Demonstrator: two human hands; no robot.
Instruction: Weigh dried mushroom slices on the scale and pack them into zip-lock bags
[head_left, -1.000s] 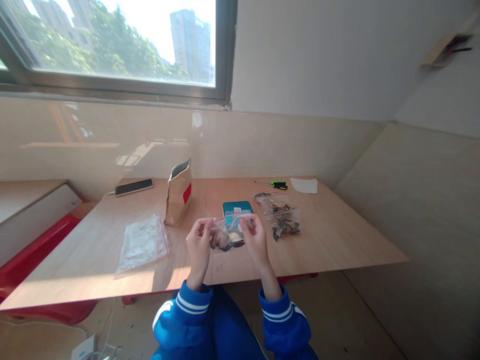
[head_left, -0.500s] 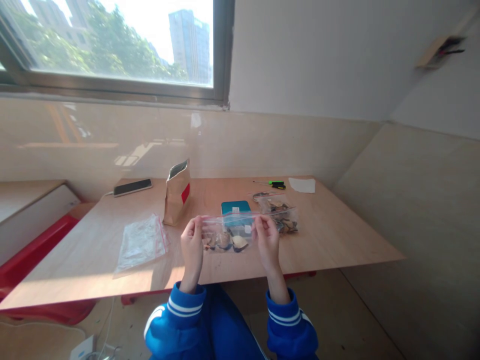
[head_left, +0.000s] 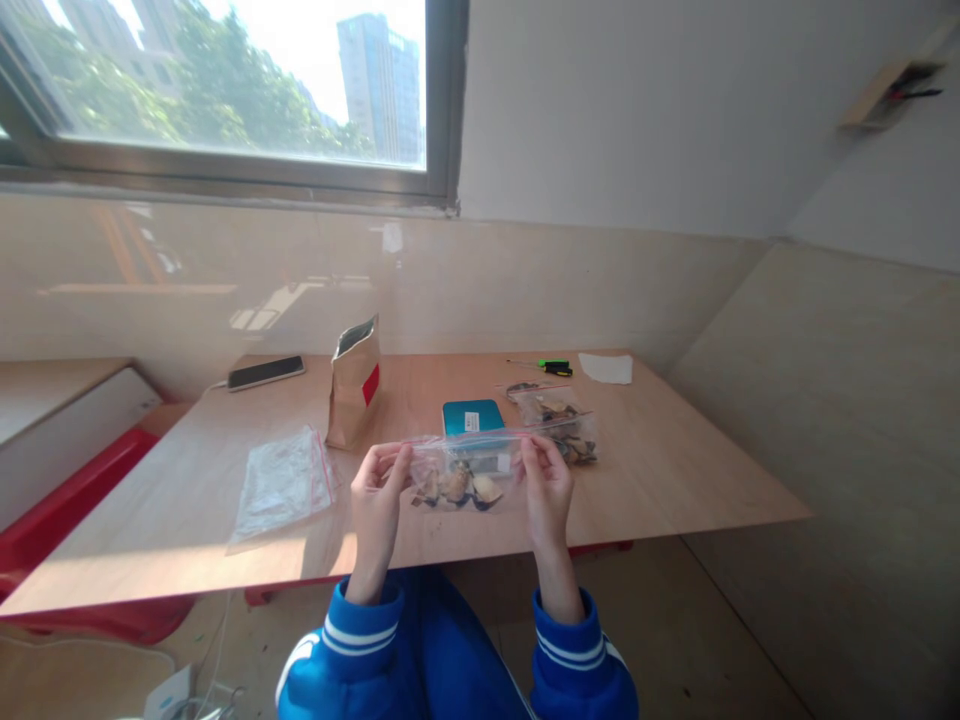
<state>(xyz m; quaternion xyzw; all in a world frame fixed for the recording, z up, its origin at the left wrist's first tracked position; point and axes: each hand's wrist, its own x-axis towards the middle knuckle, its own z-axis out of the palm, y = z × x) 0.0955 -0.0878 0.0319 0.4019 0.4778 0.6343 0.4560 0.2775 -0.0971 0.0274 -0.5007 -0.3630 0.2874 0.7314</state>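
I hold a small clear zip bag (head_left: 459, 478) with several dark and pale pieces inside, just above the near part of the wooden table (head_left: 660, 480). My left hand (head_left: 379, 490) pinches the bag's upper left corner. My right hand (head_left: 546, 482) pinches its upper right corner. The bag's top edge is stretched flat between both hands. Behind the bag lies a teal box (head_left: 472, 416) with a white label.
Two filled zip bags (head_left: 564, 425) lie to the right of the teal box. A stack of empty zip bags (head_left: 283, 482) lies at left. A brown paper pouch (head_left: 355, 382) stands open, with a phone (head_left: 266, 372), a green screwdriver (head_left: 553, 367) and a white paper (head_left: 606, 368) at the back.
My hands moved apart, pulling the bag's top edge out straight; a second ago they were close together with the bag bunched between them. The bag has dropped slightly toward me.
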